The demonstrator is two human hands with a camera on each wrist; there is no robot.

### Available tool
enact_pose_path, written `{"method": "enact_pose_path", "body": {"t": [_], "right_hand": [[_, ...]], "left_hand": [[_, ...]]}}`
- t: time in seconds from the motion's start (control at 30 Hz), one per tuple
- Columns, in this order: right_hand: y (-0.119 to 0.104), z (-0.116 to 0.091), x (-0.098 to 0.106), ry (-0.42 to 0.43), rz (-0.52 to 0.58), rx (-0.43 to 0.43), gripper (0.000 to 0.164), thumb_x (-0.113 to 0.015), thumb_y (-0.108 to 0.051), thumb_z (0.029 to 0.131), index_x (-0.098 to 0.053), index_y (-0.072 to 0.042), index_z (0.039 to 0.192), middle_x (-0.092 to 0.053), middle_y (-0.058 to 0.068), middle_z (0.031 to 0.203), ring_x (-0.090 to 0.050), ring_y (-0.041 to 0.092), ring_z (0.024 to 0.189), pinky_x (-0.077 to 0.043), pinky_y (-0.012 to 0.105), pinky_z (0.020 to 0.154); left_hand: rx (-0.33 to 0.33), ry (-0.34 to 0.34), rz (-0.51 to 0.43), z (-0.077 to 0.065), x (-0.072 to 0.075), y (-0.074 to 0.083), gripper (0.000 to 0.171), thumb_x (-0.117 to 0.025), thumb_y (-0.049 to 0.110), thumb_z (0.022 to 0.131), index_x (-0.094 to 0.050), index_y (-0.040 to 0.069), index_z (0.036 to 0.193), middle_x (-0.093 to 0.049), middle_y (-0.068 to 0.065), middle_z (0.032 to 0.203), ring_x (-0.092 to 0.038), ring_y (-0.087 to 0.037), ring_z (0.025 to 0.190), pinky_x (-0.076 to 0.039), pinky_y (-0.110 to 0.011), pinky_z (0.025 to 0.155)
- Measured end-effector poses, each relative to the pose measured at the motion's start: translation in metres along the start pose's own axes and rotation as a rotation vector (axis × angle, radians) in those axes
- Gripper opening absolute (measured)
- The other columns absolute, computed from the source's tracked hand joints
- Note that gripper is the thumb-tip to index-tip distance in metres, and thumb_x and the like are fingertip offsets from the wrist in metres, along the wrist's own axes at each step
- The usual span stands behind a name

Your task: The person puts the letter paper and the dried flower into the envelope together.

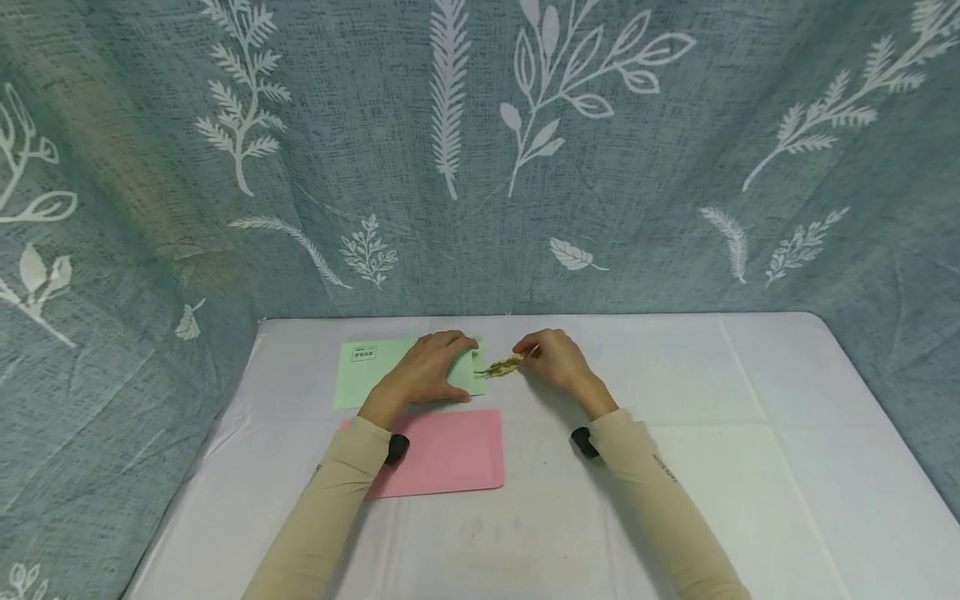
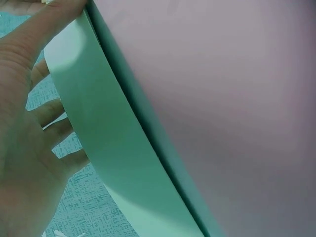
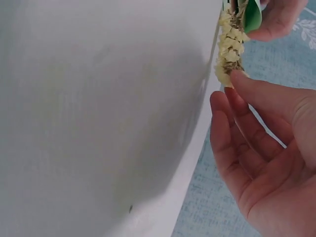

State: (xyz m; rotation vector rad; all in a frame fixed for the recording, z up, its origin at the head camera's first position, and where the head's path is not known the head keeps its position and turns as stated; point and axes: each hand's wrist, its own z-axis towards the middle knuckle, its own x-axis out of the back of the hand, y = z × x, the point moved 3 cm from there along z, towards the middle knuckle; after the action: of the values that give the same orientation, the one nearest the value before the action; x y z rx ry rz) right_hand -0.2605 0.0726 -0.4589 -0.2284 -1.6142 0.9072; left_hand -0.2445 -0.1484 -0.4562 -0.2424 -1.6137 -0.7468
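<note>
A light green envelope (image 1: pixel 363 379) lies near the back of the table, a small printed box in its upper left corner. My left hand (image 1: pixel 427 369) grips it near its right-hand end, fingers at the far edge and thumb at the near edge; the left wrist view shows the envelope's green side (image 2: pixel 106 118) beside that hand. Between thumb and fingertips, my right hand (image 1: pixel 558 360) pinches a dried flower sprig (image 1: pixel 502 367) with pale yellow blossoms (image 3: pixel 230 47). Its thin stems point left, right at the envelope's open end, where a flap (image 3: pixel 253 16) stands bent up.
A pink envelope (image 1: pixel 450 454) lies in front of the green one, partly under the left forearm. White cloth covers the table (image 1: pixel 750 500). Behind it hangs a grey-green curtain (image 1: pixel 480 233) with white leaf prints. Each wrist carries a small black camera (image 1: pixel 584 442).
</note>
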Motion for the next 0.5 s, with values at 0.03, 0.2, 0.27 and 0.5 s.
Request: {"method": "enact_pose_path", "body": {"t": [0.03, 0.2, 0.27, 0.5], "right_hand": [[0.0, 0.0, -0.001, -0.006, 0.001, 0.0, 0.019, -0.072, -0.004, 0.087, -0.075, -0.003, 0.105, -0.073, 0.009, 0.097, -0.068, 0.022, 0.085, -0.055, 0.036, 0.078], [0.001, 0.0, -0.006, -0.018, 0.017, -0.01, 0.016, -0.071, -0.004, 0.088, -0.075, -0.001, 0.104, -0.073, 0.009, 0.095, -0.068, 0.02, 0.084, -0.054, 0.033, 0.077], [0.0, -0.001, -0.007, -0.011, 0.052, -0.016, 0.015, -0.07, -0.003, 0.088, -0.074, 0.0, 0.102, -0.073, 0.01, 0.093, -0.068, 0.02, 0.084, -0.055, 0.031, 0.075], [-0.005, -0.003, -0.016, 0.004, 0.175, -0.067, 0.013, -0.071, -0.005, 0.088, -0.075, 0.0, 0.1, -0.074, 0.011, 0.092, -0.069, 0.021, 0.081, -0.055, 0.027, 0.067]], "left_hand": [[0.001, 0.0, -0.001, 0.0, 0.0, 0.0, 0.08, -0.087, 0.04, 0.072, -0.052, 0.013, 0.139, -0.048, -0.013, 0.142, -0.041, -0.032, 0.135, -0.03, -0.054, 0.111], [-0.009, 0.012, 0.0, -0.001, 0.0, 0.001, 0.079, -0.087, 0.039, 0.072, -0.052, 0.012, 0.138, -0.048, -0.014, 0.141, -0.042, -0.033, 0.134, -0.03, -0.055, 0.111], [-0.01, 0.016, 0.001, -0.001, 0.0, 0.001, 0.079, -0.087, 0.039, 0.072, -0.052, 0.012, 0.138, -0.049, -0.014, 0.141, -0.042, -0.033, 0.134, -0.03, -0.055, 0.111], [-0.004, 0.012, 0.003, -0.001, 0.0, 0.0, 0.078, -0.087, 0.039, 0.072, -0.053, 0.013, 0.137, -0.048, -0.013, 0.141, -0.041, -0.033, 0.134, -0.03, -0.055, 0.111]]}}
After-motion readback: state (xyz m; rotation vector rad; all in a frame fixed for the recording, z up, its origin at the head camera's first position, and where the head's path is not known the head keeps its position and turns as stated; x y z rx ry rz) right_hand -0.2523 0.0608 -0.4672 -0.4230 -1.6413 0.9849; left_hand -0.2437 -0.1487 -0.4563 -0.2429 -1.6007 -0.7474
